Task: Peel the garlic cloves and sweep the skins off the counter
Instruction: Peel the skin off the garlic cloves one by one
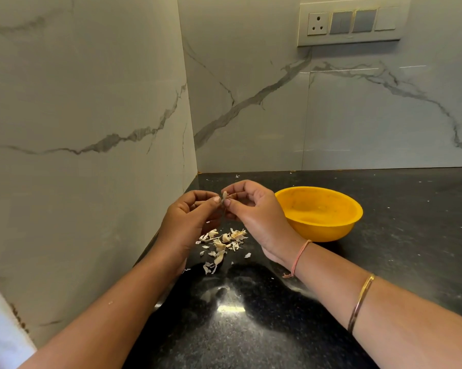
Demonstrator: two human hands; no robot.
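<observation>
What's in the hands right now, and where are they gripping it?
A garlic clove: the left hand pinches its left side, the right hand its right side.

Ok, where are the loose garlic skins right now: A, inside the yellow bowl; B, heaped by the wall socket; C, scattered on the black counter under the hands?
C: the garlic skins lie scattered on the black counter, below the left hand and right hand pinching a garlic clove, left of the yellow bowl.

Two hands (pixel 187 219) (pixel 253 211) — one held garlic clove (pixel 224 196), one yellow bowl (pixel 327 231).
</observation>
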